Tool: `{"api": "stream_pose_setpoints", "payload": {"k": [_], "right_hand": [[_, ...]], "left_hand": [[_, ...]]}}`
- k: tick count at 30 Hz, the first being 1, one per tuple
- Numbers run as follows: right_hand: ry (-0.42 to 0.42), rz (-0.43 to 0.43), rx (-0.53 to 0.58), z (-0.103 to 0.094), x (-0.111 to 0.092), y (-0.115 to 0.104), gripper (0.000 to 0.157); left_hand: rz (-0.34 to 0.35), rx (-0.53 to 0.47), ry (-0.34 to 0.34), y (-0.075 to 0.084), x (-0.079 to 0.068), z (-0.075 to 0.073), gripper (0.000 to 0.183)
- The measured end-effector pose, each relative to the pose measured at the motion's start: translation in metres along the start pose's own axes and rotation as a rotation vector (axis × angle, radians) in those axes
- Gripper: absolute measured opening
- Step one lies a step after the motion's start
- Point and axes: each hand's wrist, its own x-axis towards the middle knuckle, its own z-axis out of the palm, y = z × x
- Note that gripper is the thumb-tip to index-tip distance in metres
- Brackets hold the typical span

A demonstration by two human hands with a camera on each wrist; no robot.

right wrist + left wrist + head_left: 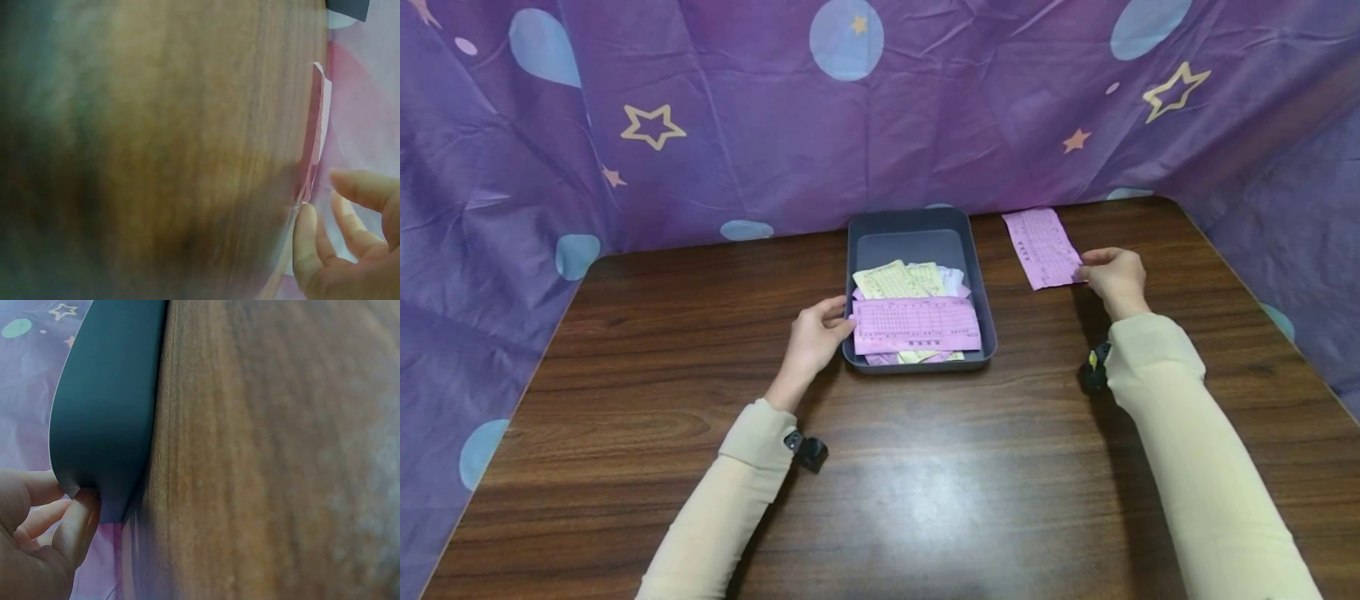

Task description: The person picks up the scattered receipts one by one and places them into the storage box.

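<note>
A dark grey rectangular tray (910, 244) stands at the back middle of the wooden table, holding several printed paper slips. On top of them lies a pink slip (917, 325), with yellow slips (891, 281) behind it. My left hand (815, 337) grips the tray's left side, fingertips at its wall and rim, as the left wrist view shows close up. Another pink slip (1041, 248) lies flat on the table to the tray's right. My right hand (1116, 279) is at that slip's right edge; in the right wrist view one fingertip meets the edge while another finger stands apart.
The table (692, 333) ends at the back against a purple curtain (737, 125) printed with stars and circles. Each wrist carries a small black camera, such as the left one (808, 452).
</note>
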Motion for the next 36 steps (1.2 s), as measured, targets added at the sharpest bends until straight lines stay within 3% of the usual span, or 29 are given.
{"api": "stream_pose_setpoints", "payload": {"k": [6,16,27,36], "right_hand": [[-0.037,-0.011,0.057,0.0019,0.0013,0.0022,0.042],[-0.008,-0.163,-0.256,0.0042,0.0032,0.0038,0.034],[-0.033,-0.097,-0.323,0.0038,0.0009,0.001,0.04],[-0.034,-0.03,-0.316,0.0043,0.0025,-0.0013,0.048]], "left_hand": [[0.0,-0.001,-0.002,-0.0009,0.0009,0.0005,0.042],[0.0,0.005,0.003,-0.0009,0.0003,0.0003,0.041],[-0.001,0.002,0.002,-0.0011,0.0007,0.0006,0.042],[-0.004,-0.003,-0.004,-0.0011,0.0003,0.0006,0.042]]}}
